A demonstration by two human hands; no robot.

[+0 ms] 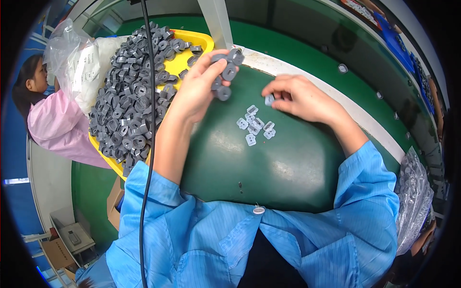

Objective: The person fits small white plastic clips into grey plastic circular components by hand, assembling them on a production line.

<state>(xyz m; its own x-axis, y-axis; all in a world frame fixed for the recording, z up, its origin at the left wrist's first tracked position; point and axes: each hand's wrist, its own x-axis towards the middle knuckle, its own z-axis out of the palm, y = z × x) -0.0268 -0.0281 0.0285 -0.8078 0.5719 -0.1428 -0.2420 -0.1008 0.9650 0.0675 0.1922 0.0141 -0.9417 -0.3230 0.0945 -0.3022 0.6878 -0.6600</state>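
My left hand [196, 91] is closed round several dark grey plastic parts [229, 73], round pieces with a small hole, above the far left of the green work surface [225, 168]. Between the thumb and fingers of my right hand [300, 97] is a small pale grey plastic piece [269, 100], partly covered by the fingertips. Below and between both hands lies a loose cluster of similar pale plastic pieces [255, 124], flat with small holes; a few overlap.
To the left, a yellow tray [204, 41] is heaped with dark grey parts [129, 110]. Clear and white plastic bags [89, 72] stand behind it. A co-worker in pink [65, 122] sits beyond. A black cable [152, 120] hangs across the view. At right is a clear bag [414, 197].
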